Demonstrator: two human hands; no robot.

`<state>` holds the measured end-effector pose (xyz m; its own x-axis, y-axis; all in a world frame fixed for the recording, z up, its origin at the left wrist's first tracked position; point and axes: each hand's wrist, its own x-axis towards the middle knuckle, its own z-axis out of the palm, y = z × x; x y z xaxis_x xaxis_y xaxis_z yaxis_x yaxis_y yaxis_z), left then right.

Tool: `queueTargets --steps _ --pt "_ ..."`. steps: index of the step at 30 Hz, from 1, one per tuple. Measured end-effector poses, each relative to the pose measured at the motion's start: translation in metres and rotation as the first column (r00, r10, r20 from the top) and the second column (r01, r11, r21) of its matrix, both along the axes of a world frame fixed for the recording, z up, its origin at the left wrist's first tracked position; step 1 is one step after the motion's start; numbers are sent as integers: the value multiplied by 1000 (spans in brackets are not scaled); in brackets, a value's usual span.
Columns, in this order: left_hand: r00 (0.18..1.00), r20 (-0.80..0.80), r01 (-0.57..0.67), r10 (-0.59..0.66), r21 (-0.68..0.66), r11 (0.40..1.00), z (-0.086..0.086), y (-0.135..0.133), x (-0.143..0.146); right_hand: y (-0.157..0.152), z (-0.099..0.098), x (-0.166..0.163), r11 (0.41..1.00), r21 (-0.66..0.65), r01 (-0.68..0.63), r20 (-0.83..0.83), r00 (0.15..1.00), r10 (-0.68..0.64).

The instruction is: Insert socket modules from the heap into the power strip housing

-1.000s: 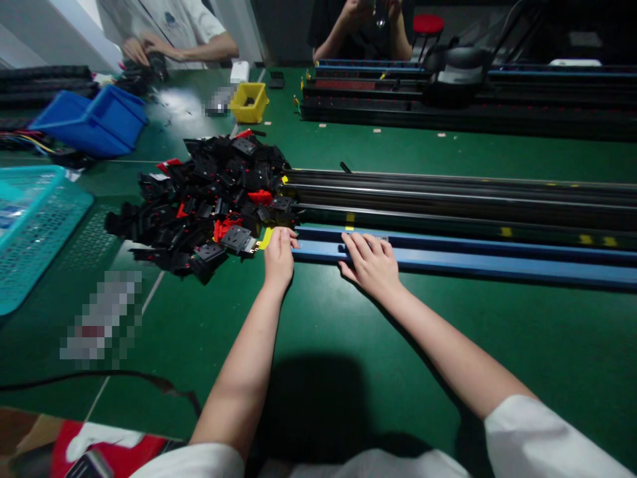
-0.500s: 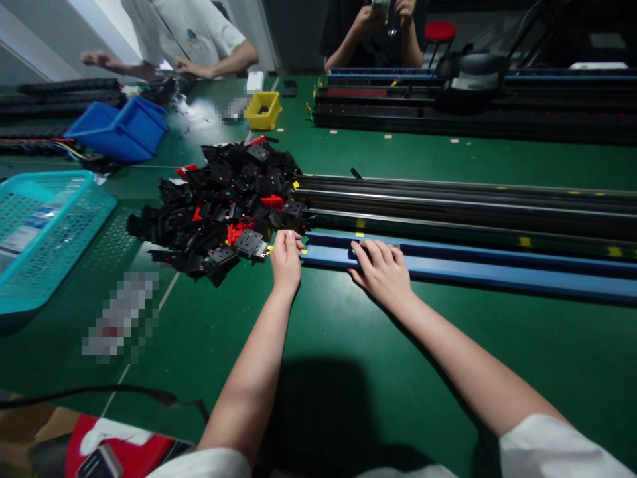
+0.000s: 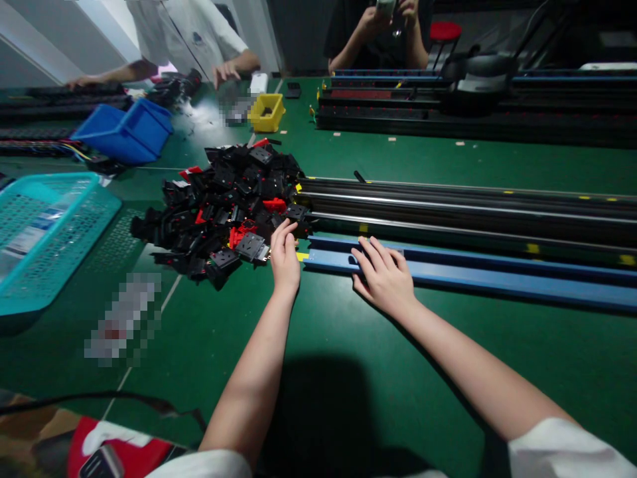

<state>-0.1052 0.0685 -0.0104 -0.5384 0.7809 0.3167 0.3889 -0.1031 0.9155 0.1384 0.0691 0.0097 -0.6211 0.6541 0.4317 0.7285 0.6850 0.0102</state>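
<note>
A long blue rail [image 3: 478,277] with a channel along it lies across the green table. My right hand [image 3: 385,273] straddles it near its left end, fingertips at the far wall and thumb at the near side, gripping it. Just off that end is my left hand [image 3: 285,257], its fingers stretched toward the pile and seemingly holding nothing. A small yellow piece [image 3: 302,256] shows between this hand and the rail end. Beside my left fingers is a dark grey flat part [image 3: 250,245] at the edge of a heap of black and red plastic parts [image 3: 229,186].
Dark metal rails [image 3: 448,209] lie parallel behind the blue one. A turquoise basket [image 3: 94,206] stands left, with a blue bin [image 3: 127,133] and a yellow box [image 3: 267,113] farther back. Two people [image 3: 184,40] are across the table, near more rails [image 3: 398,113].
My left hand has come off the rail's end and its fingers have straightened toward the heap. My right hand stays on the rail, its fingers a little more spread. The view has shifted slightly.
</note>
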Motion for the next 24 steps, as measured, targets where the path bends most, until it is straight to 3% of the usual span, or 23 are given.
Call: queueTargets --steps 6,24 --pt "996 -93 13 -18 -49 999 0 0 1 0 1 0 1000 -10 5 8 1000 -5" --pt "992 -106 -79 70 -75 994 3 -1 5 0 2 2 1000 -2 -9 23 1000 10"
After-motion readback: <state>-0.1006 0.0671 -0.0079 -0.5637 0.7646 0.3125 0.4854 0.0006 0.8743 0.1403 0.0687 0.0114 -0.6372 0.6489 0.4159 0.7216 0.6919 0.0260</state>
